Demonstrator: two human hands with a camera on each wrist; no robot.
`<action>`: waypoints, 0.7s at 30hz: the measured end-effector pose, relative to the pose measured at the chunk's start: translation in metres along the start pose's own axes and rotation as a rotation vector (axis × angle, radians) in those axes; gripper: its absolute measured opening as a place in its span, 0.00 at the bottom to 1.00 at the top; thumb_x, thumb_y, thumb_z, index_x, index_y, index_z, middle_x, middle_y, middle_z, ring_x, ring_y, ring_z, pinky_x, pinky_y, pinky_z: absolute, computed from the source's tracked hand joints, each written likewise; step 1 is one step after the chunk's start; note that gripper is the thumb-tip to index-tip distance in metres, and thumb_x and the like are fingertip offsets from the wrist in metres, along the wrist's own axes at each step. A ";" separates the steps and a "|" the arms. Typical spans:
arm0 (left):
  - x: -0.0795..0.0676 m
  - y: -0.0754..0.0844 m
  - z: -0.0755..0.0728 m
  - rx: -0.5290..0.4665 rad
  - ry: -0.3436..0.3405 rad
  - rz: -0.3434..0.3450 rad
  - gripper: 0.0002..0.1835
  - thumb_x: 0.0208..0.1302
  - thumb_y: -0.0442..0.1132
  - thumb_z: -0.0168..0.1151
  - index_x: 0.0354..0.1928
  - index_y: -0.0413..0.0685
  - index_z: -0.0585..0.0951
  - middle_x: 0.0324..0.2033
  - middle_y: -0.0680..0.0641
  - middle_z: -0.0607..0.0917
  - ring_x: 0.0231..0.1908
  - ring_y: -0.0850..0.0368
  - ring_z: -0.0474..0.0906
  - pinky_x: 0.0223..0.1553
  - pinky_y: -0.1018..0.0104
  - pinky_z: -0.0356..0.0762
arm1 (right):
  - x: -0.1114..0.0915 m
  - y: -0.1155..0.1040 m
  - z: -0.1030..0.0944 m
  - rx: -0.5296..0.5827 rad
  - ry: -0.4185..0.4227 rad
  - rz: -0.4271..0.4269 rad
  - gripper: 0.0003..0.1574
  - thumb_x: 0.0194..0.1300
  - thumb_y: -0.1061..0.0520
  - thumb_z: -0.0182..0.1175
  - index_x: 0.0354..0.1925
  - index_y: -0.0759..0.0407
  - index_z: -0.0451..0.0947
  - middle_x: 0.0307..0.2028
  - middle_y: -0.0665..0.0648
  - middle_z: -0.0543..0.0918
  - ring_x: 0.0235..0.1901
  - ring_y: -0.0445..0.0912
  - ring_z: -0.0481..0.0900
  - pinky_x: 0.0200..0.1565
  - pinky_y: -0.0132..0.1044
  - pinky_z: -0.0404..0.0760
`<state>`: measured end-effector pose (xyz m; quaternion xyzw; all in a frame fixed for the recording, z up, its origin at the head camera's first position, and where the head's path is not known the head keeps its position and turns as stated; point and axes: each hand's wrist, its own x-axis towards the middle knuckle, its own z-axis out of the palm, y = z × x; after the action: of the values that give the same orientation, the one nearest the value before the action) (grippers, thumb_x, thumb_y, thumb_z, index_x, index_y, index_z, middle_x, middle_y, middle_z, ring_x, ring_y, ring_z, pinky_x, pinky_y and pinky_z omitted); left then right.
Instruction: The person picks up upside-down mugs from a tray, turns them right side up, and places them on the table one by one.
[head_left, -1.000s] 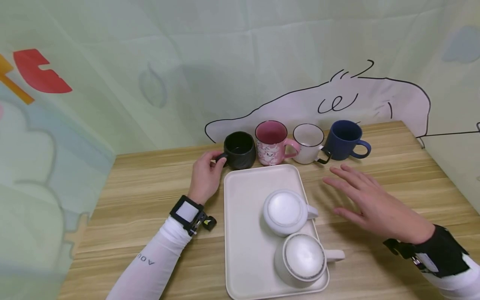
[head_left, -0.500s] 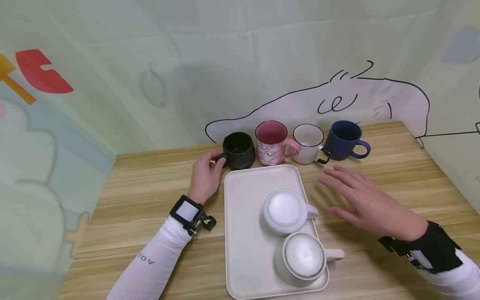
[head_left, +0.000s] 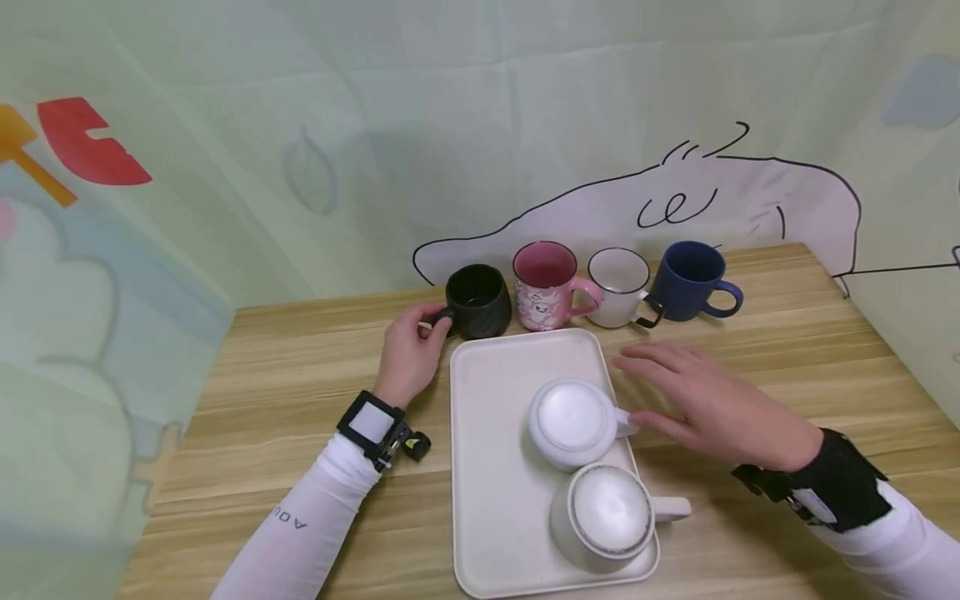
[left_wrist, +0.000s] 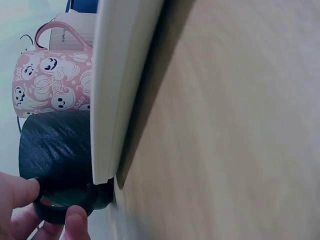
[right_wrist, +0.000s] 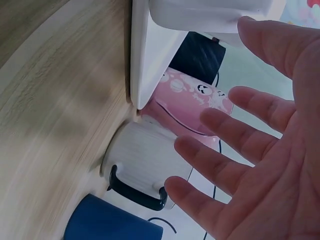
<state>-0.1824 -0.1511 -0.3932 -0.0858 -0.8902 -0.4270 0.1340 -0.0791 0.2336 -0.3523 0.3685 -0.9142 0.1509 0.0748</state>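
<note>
Behind the tray [head_left: 487, 467], four mugs [head_left: 542, 307] stood aligned, left hand [head_left: 408, 354] gripping the black mug's handle [left_wrist: 54, 216]; two inverted mugs [head_left: 572, 421] remained aboard, right hand [head_left: 708, 404] outstretched.

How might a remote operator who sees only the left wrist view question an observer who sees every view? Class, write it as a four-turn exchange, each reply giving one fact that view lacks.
Operator: From the left wrist I see the left hand holding the handle of the dark mug, but only the side of the tray. What is on top of it?
Observer: Two pale mugs, both upside down.
Operator: And where is the right hand?
Observer: The head view shows it to the right of the tray, fingers extended, holding nothing.
</note>
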 end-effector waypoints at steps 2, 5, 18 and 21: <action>0.000 0.000 -0.002 0.000 -0.002 -0.009 0.17 0.71 0.41 0.61 0.56 0.40 0.80 0.45 0.44 0.83 0.33 0.52 0.79 0.35 0.63 0.77 | 0.002 -0.001 0.000 0.006 -0.021 0.013 0.40 0.66 0.39 0.63 0.69 0.55 0.70 0.67 0.56 0.70 0.67 0.53 0.66 0.65 0.57 0.65; -0.002 0.000 -0.005 -0.001 -0.005 -0.029 0.19 0.71 0.43 0.62 0.57 0.40 0.79 0.45 0.44 0.81 0.34 0.52 0.78 0.36 0.63 0.77 | 0.004 -0.003 -0.001 0.015 -0.054 0.039 0.40 0.67 0.38 0.62 0.69 0.54 0.70 0.68 0.54 0.70 0.67 0.52 0.66 0.65 0.55 0.65; -0.022 0.011 -0.021 0.019 0.020 0.036 0.22 0.69 0.46 0.63 0.59 0.40 0.77 0.47 0.42 0.78 0.38 0.51 0.76 0.39 0.60 0.76 | 0.004 -0.003 0.005 0.052 -0.072 0.018 0.36 0.67 0.39 0.62 0.66 0.54 0.73 0.63 0.54 0.75 0.62 0.52 0.73 0.60 0.53 0.73; -0.030 0.015 -0.025 0.025 0.012 0.058 0.21 0.68 0.44 0.64 0.58 0.40 0.77 0.46 0.43 0.77 0.38 0.51 0.76 0.35 0.60 0.76 | 0.005 -0.004 0.007 0.057 -0.077 0.014 0.34 0.67 0.39 0.63 0.65 0.54 0.74 0.62 0.54 0.77 0.61 0.51 0.74 0.59 0.51 0.74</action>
<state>-0.1457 -0.1624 -0.3762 -0.1072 -0.8917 -0.4125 0.1524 -0.0798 0.2253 -0.3573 0.3697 -0.9143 0.1634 0.0279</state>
